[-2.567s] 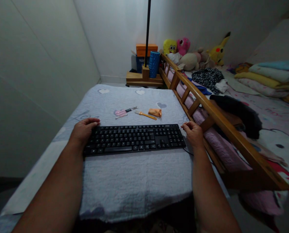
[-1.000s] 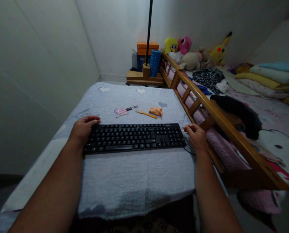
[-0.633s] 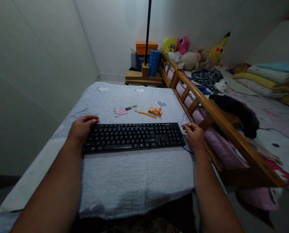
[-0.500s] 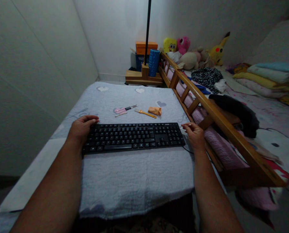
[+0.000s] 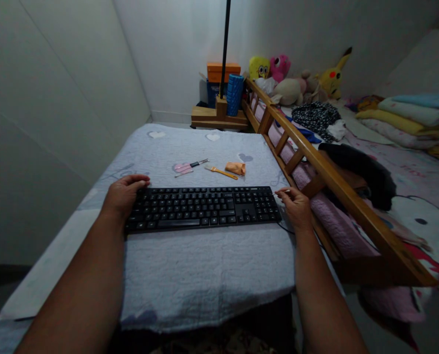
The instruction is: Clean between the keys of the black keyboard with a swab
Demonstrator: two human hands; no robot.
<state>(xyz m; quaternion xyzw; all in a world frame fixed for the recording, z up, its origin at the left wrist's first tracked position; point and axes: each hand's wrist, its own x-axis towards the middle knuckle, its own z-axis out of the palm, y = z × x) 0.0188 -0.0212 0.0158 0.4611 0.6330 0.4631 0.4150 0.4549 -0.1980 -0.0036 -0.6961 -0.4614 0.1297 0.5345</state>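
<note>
You sit at a pale blue quilted cloth (image 5: 208, 265), both hands at work on a black keyboard (image 5: 201, 209), which lies flat before you with its long side facing you. Your left hand (image 5: 121, 199) rests at the keyboard's left end, fingers together and slightly bent; whether they grip the edge, you cannot tell from this angle. At the opposite end, your right hand (image 5: 295, 204) pinches a thin white stick (image 5: 287, 191) between thumb and fingertips, just beside the keyboard's upper right corner, while a black cable (image 5: 286, 229) runs out below. Beyond the keyboard lie an orange brush (image 5: 225, 173), a small orange bundle (image 5: 235, 169) and a dark-handled tool (image 5: 195, 164), all out of your grasp. The keyboard is whole, its keys apparently all in place. The work looks to be under way at its right edge; how much is finished, and how much remains, the picture does not settle. The brush and bundle sit idle.
</note>
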